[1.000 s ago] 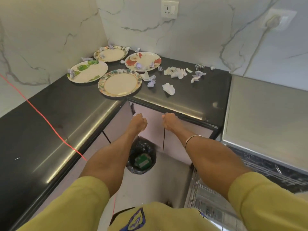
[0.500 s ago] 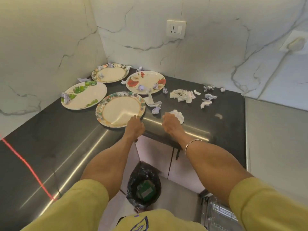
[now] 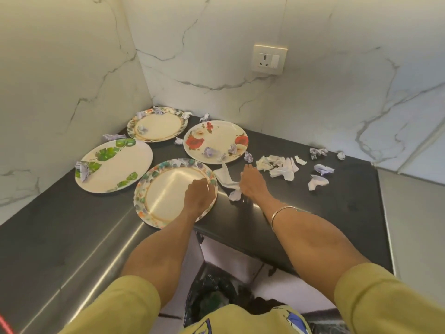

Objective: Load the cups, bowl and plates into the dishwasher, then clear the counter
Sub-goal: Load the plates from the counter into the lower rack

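The left hand is resting with curled fingers on the right rim of the nearest floral-bordered plate, gripping its edge. The right hand is lying just beside it on the black counter, fingers reaching flat toward a strip of white tissue; whether it is pinching the tissue cannot be told. That plate is sitting near the counter's inner corner edge, its near rim slightly overhanging. Three more plates are lying behind it: a green-leaf plate to the left, close to the wall, a red-flower plate behind the right hand, and a blue-bordered plate deep in the corner. Crumpled paper scraps are spreading along the counter to the right, and small purple-tinted scraps are sitting on three of the plates. Bare counter is stretching out to the left. Marble-look walls are closing the corner, carrying a wall socket. Below the counter edge, a black-lined bin is standing on the floor.
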The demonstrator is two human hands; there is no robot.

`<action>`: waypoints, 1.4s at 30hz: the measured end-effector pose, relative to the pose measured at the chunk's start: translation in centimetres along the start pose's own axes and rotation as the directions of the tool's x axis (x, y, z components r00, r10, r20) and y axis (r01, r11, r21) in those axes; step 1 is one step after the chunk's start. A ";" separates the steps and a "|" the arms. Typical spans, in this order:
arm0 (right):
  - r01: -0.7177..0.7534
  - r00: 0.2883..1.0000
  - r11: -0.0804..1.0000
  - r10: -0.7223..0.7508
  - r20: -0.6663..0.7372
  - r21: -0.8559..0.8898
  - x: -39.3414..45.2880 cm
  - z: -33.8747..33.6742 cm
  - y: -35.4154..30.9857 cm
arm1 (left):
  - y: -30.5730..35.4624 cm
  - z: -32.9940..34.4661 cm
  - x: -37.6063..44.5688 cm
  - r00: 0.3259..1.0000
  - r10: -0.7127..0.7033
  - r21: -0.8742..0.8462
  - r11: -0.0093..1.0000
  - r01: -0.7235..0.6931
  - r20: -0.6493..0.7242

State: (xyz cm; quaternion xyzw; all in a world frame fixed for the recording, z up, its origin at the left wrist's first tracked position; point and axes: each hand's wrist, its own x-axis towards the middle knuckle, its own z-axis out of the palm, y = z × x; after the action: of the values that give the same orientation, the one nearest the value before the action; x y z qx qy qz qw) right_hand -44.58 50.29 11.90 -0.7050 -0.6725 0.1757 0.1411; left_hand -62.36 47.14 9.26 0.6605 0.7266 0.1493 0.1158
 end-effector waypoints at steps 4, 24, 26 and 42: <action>-0.007 1.000 1.000 0.007 -0.003 0.029 4.7 -0.4 0.2 | 0.2 0.6 3.2 0.998 -0.023 0.025 0.999 0.022 0.056; -0.337 0.939 0.905 0.304 0.159 0.258 20.9 2.0 0.3 | 1.8 5.7 14.6 0.845 -0.492 0.063 0.869 0.490 0.208; -0.452 0.889 0.843 0.401 0.220 0.291 22.1 2.6 0.3 | 1.8 6.0 15.1 0.835 -0.513 0.069 0.857 0.510 0.201; -0.681 0.725 0.429 0.506 0.467 0.593 24.6 1.7 0.6 | 2.1 4.4 15.2 0.934 -0.270 0.321 0.928 0.187 0.235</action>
State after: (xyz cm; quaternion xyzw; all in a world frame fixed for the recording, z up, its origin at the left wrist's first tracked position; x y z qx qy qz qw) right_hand -43.91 74.70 8.67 -0.7534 -0.2591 0.5434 0.2646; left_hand -60.35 62.67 6.34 0.5945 0.7901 -0.0680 0.1329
